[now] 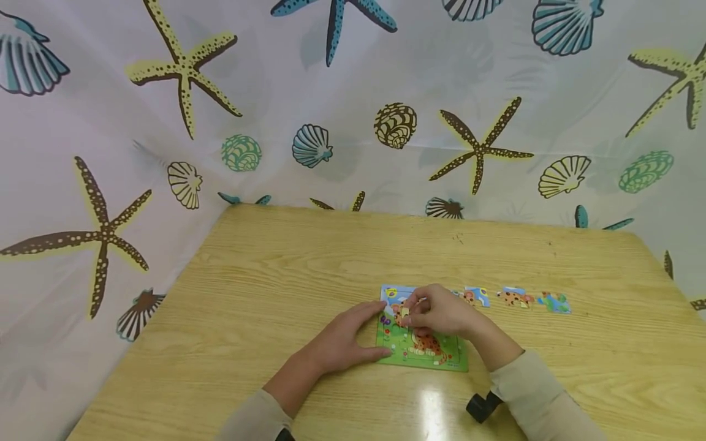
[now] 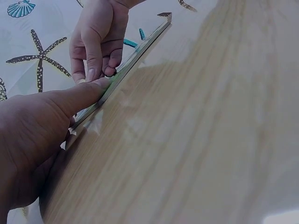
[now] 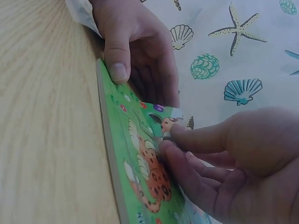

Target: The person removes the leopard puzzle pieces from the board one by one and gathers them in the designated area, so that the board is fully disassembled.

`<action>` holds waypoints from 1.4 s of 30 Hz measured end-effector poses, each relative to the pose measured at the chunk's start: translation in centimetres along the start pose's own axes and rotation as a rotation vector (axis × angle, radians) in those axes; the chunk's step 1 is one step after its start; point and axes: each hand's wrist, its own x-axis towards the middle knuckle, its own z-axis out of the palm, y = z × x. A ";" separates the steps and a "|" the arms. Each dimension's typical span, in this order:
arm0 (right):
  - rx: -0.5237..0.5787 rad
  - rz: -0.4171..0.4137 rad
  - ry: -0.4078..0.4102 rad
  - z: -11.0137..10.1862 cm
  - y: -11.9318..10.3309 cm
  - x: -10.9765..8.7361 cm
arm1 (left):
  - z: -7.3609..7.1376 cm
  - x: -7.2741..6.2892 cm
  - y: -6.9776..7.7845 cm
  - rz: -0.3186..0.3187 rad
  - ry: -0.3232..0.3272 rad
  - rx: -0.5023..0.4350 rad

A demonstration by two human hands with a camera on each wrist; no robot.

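Observation:
A jigsaw puzzle board (image 1: 397,358) with a green border and a spotted leopard picture lies on the table. My left hand (image 1: 347,340) rests along its left side, the thumb (image 2: 86,95) lying straight on the board's rim and the other fingers farther back by the edge. Over the board's upper left part, my right hand (image 1: 444,311) pinches a puzzle piece (image 3: 166,125) between thumb and index finger. This piece shows part of the leopard's head and is tilted up from the board. Lower down, the leopard's body and tail (image 3: 152,175) show in the picture.
To the right of the board, loose puzzle pieces lie in a row: one with a yellow flower (image 1: 478,296), one with leopard spots (image 1: 515,297) and a green and blue one (image 1: 556,302). A curtain (image 1: 353,122) printed with shells and starfish hangs behind the wooden table (image 1: 265,263).

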 end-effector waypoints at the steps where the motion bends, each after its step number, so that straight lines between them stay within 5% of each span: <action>1: 0.013 -0.002 0.000 0.0 0.0 0.0 | 0.0 0.0 0.0 -0.002 0.000 -0.002; 13: 0.174 0.027 -0.021 -0.7 0.8 -0.9 | 0.0 0.1 -0.3 -0.014 0.000 0.012; 42: 0.219 0.053 0.155 -4.2 5.2 -6.8 | 0.3 0.0 -0.7 0.007 0.024 0.022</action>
